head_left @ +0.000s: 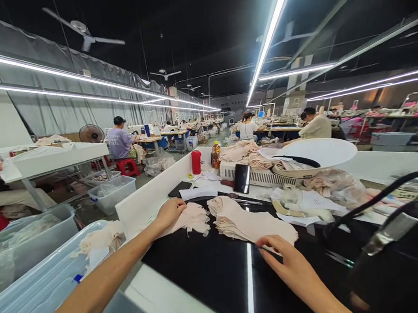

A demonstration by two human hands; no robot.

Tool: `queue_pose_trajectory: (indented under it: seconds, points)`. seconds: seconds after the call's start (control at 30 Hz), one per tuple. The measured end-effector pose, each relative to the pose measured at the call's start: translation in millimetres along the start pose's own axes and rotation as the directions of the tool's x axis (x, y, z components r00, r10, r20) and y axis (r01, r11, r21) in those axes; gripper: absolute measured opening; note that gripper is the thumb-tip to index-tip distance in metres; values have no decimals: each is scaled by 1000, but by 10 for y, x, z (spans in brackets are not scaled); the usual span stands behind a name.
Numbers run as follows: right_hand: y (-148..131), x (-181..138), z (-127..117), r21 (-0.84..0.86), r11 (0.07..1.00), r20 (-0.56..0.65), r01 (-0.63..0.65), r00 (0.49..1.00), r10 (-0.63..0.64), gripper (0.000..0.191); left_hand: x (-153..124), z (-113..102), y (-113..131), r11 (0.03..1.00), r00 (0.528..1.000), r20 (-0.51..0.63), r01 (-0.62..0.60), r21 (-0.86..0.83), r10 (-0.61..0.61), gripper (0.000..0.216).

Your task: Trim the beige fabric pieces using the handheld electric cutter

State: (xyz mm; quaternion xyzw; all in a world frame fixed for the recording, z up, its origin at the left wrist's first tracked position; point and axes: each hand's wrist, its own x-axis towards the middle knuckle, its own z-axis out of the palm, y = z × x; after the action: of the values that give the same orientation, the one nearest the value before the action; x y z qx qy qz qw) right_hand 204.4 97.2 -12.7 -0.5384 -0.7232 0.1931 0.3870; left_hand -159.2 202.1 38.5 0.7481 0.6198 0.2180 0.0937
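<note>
left forearm (99, 275), fingers (178, 205) at fabric pile (194, 218), hold unclear; right fingers (272, 241) at stack (252, 221), narrowly-parted

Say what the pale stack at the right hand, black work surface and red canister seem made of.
Pale stack: matte, probably fabric; thin, soft layers show.
Black work surface: glossy, perhaps glass or acrylic; it mirrors light.
Red canister: smooth, likely plastic, from its even colour.

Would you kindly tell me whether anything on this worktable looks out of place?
Mainly the clutter toward the picture's right: white paper and a crumpled clear bag lie jumbled, unlike the neater cloth stack. No spill is visible.
</note>
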Motion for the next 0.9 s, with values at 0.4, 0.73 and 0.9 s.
queue_pose_trajectory:
  seconds: [0.4,0.73,0.9]
  points:
    - [-527,-205,389,408,870,298,-277,941,159,41,-388,-78,343,961,982,-108,-176,-214,156,21]
    - [-786,-297,532,778,433,352,-456,887,300,60,-1177,357,1019,766,966,42,-174,-619,254,19]
    - [-748,-374,377,818,464,232,-341,933,276,57,-1159,495,965,611,954,217,47,-790,207,50]
